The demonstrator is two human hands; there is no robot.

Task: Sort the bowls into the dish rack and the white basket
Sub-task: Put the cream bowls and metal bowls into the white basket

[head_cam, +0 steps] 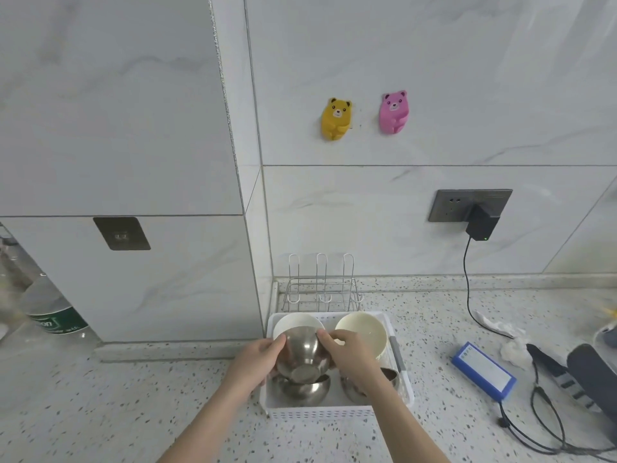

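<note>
Left hand [255, 357] and right hand [349, 354] gripping an upturned steel bowl [302, 355], fingers curling round its sides, hovering over white basket [320, 412], wire dish rack [322, 289] standing behind.

Both hands fill the middle of the white basket [334, 412], which sits near the counter's [133, 412] back edge by the wall corner. The wire dish rack [322, 289] stands just behind it against the wall. Left of the basket the counter lies bare up to the pillar. Right of it, a blue box [484, 370], crumpled tissue [512, 349] and black cables [547, 429] crowd the surface.
</note>
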